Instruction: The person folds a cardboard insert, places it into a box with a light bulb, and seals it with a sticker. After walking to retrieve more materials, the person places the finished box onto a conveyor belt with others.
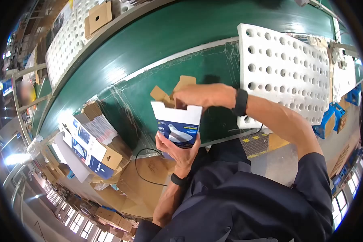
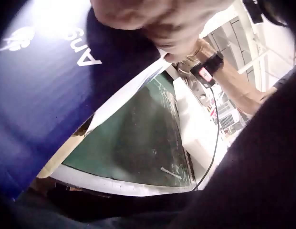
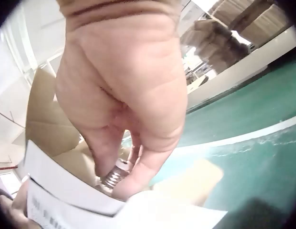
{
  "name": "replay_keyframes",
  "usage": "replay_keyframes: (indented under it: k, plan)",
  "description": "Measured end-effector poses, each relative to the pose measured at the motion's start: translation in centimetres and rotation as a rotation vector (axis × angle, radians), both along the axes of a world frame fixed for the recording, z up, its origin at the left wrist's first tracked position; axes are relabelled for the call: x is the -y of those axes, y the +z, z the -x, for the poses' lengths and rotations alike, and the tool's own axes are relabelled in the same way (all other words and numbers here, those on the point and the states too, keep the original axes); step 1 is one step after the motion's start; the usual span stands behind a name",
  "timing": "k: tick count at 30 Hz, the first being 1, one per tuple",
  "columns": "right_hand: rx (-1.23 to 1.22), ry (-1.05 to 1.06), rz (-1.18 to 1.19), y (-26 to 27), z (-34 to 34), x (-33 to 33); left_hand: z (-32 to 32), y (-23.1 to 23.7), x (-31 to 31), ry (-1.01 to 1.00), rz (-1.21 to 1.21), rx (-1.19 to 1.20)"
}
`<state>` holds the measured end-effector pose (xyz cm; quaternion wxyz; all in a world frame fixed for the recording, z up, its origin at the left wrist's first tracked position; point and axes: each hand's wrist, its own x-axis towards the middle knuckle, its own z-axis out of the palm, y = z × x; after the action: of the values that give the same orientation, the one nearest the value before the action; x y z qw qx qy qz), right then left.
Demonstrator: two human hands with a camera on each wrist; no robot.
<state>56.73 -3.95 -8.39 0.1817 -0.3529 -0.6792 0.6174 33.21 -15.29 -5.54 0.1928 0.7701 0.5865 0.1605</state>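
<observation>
My left hand (image 1: 180,155) grips a blue and white printed carton (image 1: 177,128) from below, thumb and fingers on its sides. The carton's top stands open, with brown inner flaps (image 1: 184,82) raised at the far side. My right hand (image 1: 203,96) reaches down into that opening. In the right wrist view, its fingers and thumb pinch a light bulb (image 3: 114,177) around the ridged metal screw base; the rest of the bulb is hidden in the carton. Large white lettering on the carton's blue side (image 2: 38,105) fills much of the left wrist view.
A white foam tray (image 1: 284,74) with rows of holes lies to the right on the green work surface (image 1: 218,60). Flat folded cartons (image 1: 99,125) are stacked at the left, beside more blue and white cartons (image 1: 88,151). A black cable (image 1: 137,165) hangs below the bench edge.
</observation>
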Motion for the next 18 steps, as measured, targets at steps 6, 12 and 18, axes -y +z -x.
replay_keyframes:
  k: [6, 12, 18]
  plan:
    - [-0.342, -0.232, 0.385, -3.9, 0.6, 4.8, 1.0, 1.7, -0.6, -0.183, 0.133, 0.025]
    - [-0.375, -0.217, 0.072, -2.5, 4.4, 3.9, 3.4, 2.0, -6.0, -0.005, 0.258, 0.165]
    - [-0.073, -0.182, 0.314, -10.3, 7.4, 3.6, 5.8, 0.0, -9.1, 0.084, 0.459, 0.353]
